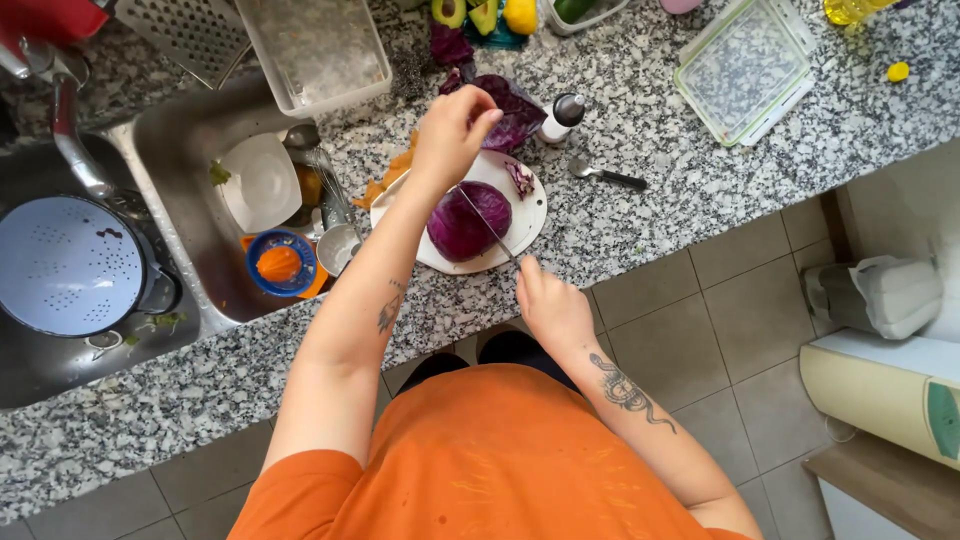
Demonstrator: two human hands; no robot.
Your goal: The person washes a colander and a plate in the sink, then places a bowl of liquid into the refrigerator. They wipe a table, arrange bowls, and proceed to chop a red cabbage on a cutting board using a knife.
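Orange shirt point(490, 460) fills the bottom of the head view, nearest the lens; both bare forearms reach up from it, each tattooed.

Right hand point(553, 308) is closed around the handle of a knife point(488, 228). Blade runs up and left across the top of a red cabbage half point(465, 222), lying on or just above it; contact cannot be told.

Cabbage sits on a round white board point(530, 215), near the table's front edge, on speckled grey granite point(700, 170).

Left hand point(452, 135) is raised above the board's upper left rim, fingers curled loosely together, thumb and fingertips pinched near each other. Whether it holds anything cannot be told.

A small purple scrap point(519, 178) lies on the board's upper right. Loose cabbage leaves point(505, 105) lie just behind the board. Small bottle with dark cap point(562, 117) stands right of them. Spoon point(605, 174) lies right of the board, apart from it.

Sink point(190, 200) to the left holds a white bowl point(258, 180), a blue cup point(280, 262) with orange inside, and a white colander point(68, 262). Clear lidded box point(745, 65) lies at upper right. Tiled floor point(740, 310) shows below the table edge.
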